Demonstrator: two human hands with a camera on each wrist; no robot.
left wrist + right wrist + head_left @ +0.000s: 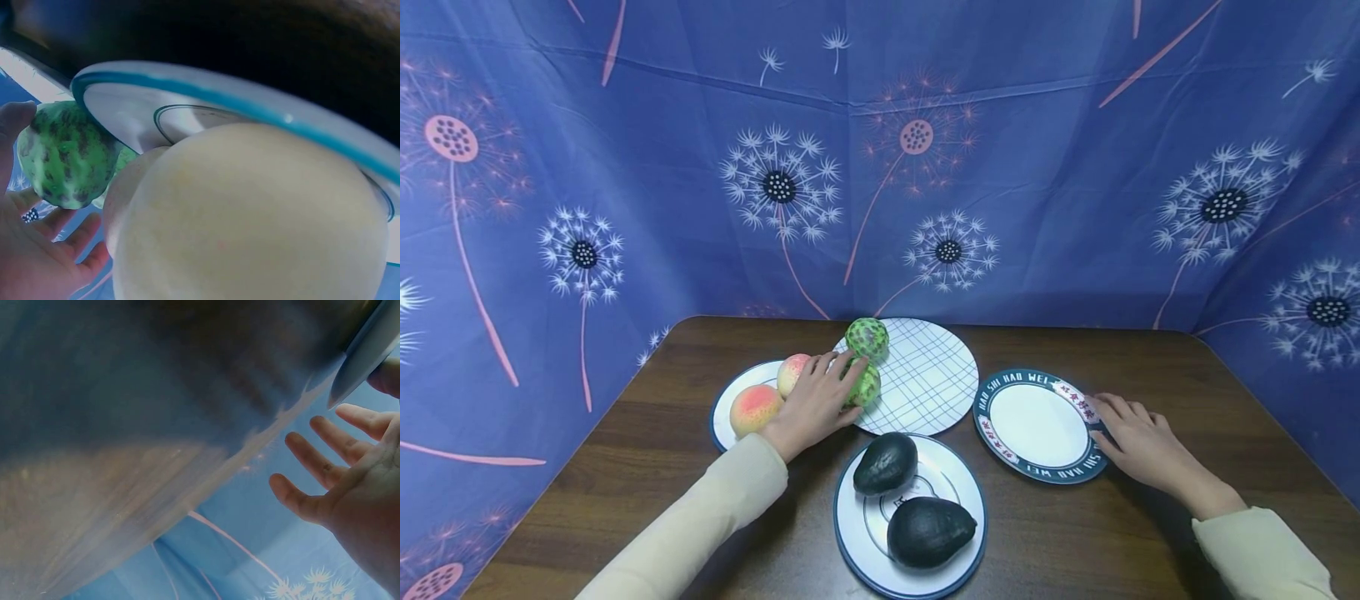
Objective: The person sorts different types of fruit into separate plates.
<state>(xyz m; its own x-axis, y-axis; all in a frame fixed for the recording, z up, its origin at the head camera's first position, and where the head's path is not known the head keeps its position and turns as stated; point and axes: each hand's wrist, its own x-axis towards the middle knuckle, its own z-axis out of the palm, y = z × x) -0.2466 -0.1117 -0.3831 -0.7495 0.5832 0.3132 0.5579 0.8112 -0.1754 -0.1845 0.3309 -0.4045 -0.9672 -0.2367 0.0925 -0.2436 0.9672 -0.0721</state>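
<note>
My left hand (820,400) reaches over the peaches (756,409) to a bumpy green custard apple (863,383) at the edge of a checked white plate (928,379). In the left wrist view, its thumb and spread fingers stand around the custard apple (67,155); firm contact cannot be made out. A second custard apple (867,339) sits just behind. On the right, my right hand (1146,446) rests at the rim of a white plate with a dark green lettered border (996,442). The right wrist view shows its fingers (306,499) apart and loosely extended beside the plate edge (362,356).
Two dark avocados (931,532) lie on a blue-rimmed plate (966,483) at the front middle. The peaches lie on another blue-rimmed plate (722,414) at left. All stand on a brown wooden table (647,433), with a blue dandelion-print cloth (1037,167) behind.
</note>
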